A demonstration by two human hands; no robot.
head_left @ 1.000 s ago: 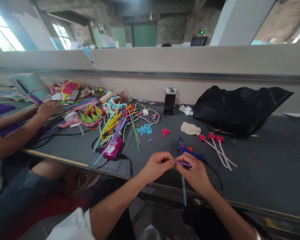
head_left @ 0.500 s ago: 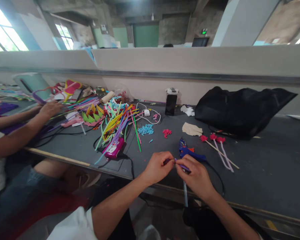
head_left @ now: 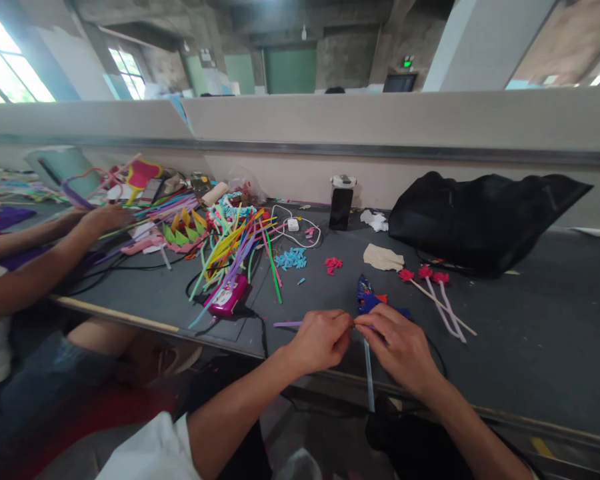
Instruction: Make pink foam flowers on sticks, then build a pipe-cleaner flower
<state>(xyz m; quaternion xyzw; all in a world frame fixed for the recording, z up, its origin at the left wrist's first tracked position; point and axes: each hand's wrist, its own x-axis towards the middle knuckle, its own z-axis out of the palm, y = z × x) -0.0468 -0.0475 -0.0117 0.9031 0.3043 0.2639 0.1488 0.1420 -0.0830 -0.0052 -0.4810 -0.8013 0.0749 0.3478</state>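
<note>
Co-worker's side: at the far left we see a co-worker's hand (head_left: 109, 219) over a heap of coloured craft material.
Spiky piece: a green and yellow crown-like piece (head_left: 183, 230) sits to the right of that hand.
Bundle: many coloured strips (head_left: 233, 247) lie fanned out, their lower ends reaching over a magenta box (head_left: 227, 297).
Green stick: a thin green stick (head_left: 274, 275) slants beside the bundle.
Purple strip: our purple strip (head_left: 287, 325) juts leftward from the left hand, near the front edge of the table (head_left: 540, 340).
Blue bits: small blue pieces (head_left: 291, 259) lie piled beyond the strip.
Left hand: our left hand (head_left: 320, 339) is closed around the purple strip, its fingertips almost meeting those of the other hand.
Red bits: a smaller pile of red pieces (head_left: 333, 265) lies farther back, and behind it a phone (head_left: 340, 210) stands upright.
Glue gun: a blue glue gun (head_left: 367, 301) lies just beyond our hands, partly covered.
Right hand: our right hand (head_left: 403, 343) is pinched narrow on a purple piece (head_left: 373, 327); we cannot tell whether it belongs to the same strip.
Flowers: three red-headed stems (head_left: 441, 300) lie crossed, near a black bag (head_left: 480, 223).
</note>
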